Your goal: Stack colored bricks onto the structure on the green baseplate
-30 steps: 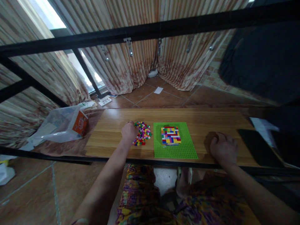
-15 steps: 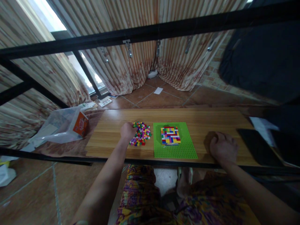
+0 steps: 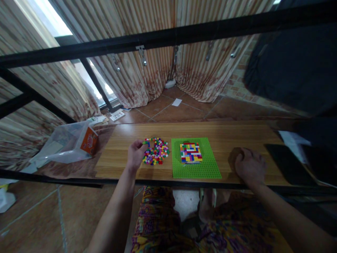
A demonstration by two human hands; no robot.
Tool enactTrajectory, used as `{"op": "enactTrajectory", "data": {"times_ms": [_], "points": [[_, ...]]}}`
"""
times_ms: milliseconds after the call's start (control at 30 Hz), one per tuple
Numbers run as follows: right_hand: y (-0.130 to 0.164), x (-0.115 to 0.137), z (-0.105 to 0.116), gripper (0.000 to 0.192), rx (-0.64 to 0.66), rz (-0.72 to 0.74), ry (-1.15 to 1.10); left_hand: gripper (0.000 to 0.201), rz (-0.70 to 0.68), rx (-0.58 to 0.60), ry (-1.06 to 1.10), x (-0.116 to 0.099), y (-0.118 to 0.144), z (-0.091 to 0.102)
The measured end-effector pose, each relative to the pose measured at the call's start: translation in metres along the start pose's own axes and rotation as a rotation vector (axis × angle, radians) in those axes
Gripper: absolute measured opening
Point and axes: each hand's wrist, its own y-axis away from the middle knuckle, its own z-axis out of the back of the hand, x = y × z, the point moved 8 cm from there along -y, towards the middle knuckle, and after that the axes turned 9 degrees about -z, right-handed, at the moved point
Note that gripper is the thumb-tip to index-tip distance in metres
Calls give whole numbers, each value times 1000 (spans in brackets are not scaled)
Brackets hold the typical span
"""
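Observation:
A pile of small coloured bricks [image 3: 156,155] lies on the wooden tabletop [image 3: 223,131]. To its right is a green baseplate [image 3: 207,168] carrying a flat multicoloured block of bricks [image 3: 191,153]. My left hand [image 3: 135,154] is at the left edge of the pile, its fingers curled and pinching what looks like a small blue brick [image 3: 146,142]. My right hand [image 3: 249,168] rests on the table to the right of the baseplate, fingers curled under, with nothing seen in it.
A clear plastic bag with an orange box [image 3: 88,140] lies left of the tabletop. A dark flat tablet [image 3: 289,165] and papers sit at the right end. A black metal frame bar [image 3: 168,35] crosses overhead. Curtains and tiled floor lie beyond.
My left hand has drawn back to the left, off the pile of bricks, with a small brick at its fingertips. My right hand has stayed in place.

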Motion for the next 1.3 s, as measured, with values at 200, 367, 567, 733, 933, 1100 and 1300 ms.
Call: {"op": "enactTrajectory", "data": {"times_ms": [200,367,567,733,933,1100,1300], "points": [[0,-1,0,49,-36,7,20,27,107,-36,249,4,24,-2],[-1,-2,-1,48,-26,-2,20,28,191,-16,249,14,36,-11],[-2,-2,-3,48,-7,5,21,37,312,-22,429,17,44,-20],[-1,-1,-1,48,-8,8,-12,38,282,-9,403,17,42,-22],[-1,-2,-2,48,-3,-1,-4,35,197,-65,282,18,35,-19],[-1,-1,-1,48,-29,5,-12,33,184,-84,229,19,29,-19],[-2,-1,-2,48,-7,12,-21,22,257,-54,222,28,25,-24]]}}
